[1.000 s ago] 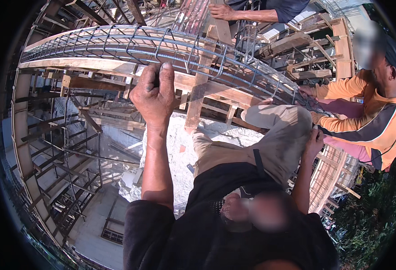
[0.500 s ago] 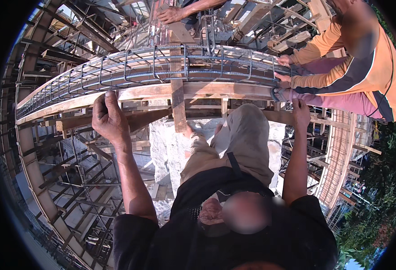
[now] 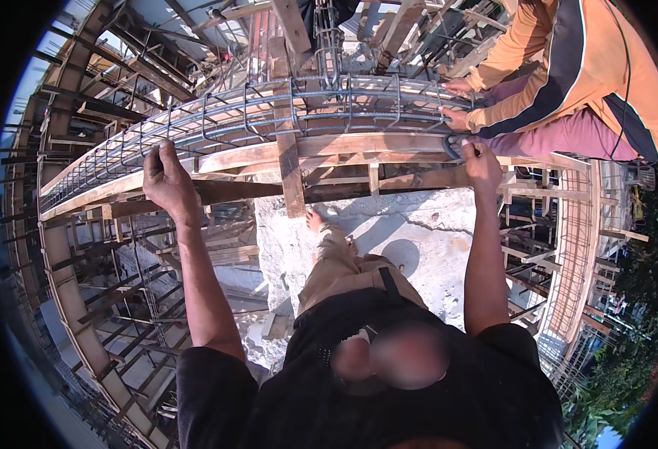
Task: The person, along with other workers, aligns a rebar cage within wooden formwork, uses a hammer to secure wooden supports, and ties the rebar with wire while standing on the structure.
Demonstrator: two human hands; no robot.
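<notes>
A long cage of steel reinforcing bars (image 3: 321, 112) lies across the scene in front of me, inside a wooden form with a plank side (image 3: 344, 144). My left hand (image 3: 170, 183) is raised at the near side of the plank, toward its left part, fingers curled and thumb up. Over at the right, my right hand (image 3: 481, 163) is closed beside the plank, close to a co-worker's foot. What either hand grips, if anything, cannot be made out. A short wooden crosspiece (image 3: 290, 168) stands across the plank between my hands.
A co-worker in an orange sleeve (image 3: 523, 112) crouches at the right, both hands at the cage's end. Under my feet is a pale, rough concrete surface (image 3: 426, 232). Timber framing (image 3: 127, 299) with open gaps drops away at the left; another rebar-filled form (image 3: 574, 247) runs down the right.
My raised knee has come down out of the middle of the view. Both hands sit slightly higher in the picture. Another person's hand at the top has left the view.
</notes>
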